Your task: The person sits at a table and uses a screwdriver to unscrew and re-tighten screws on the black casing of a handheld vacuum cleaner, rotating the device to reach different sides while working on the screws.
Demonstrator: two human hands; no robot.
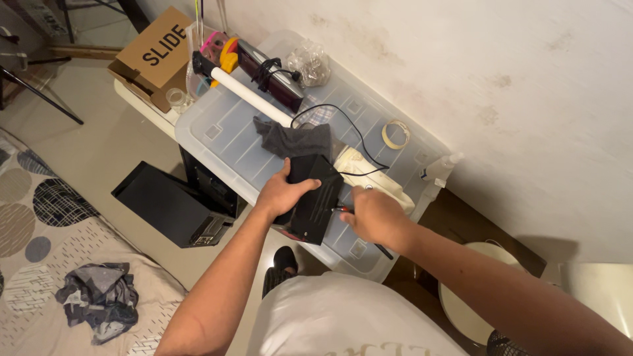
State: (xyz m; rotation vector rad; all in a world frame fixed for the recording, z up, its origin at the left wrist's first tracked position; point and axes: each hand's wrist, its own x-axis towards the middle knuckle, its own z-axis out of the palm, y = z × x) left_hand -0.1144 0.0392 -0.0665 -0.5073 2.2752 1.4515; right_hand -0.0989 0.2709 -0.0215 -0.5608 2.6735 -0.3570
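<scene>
A flat black rectangular device (316, 201) rests tilted on the clear plastic storage-bin lid (224, 132). My left hand (282, 191) grips its left edge, fingers curled over the top. My right hand (376, 216) is closed around a thin tool with a red and black handle (343, 209), its tip at the device's right side. A black cable (349, 132) runs from the device's upper corner across the lid.
On the lid lie a grey cloth (290, 140), a white tube (247, 95), a tape roll (395, 134), a cream object (372, 175), a crumpled plastic bag (310, 62) and a dark box (270, 76). A cardboard box (155, 56) stands behind, a black case (168, 204) on the floor.
</scene>
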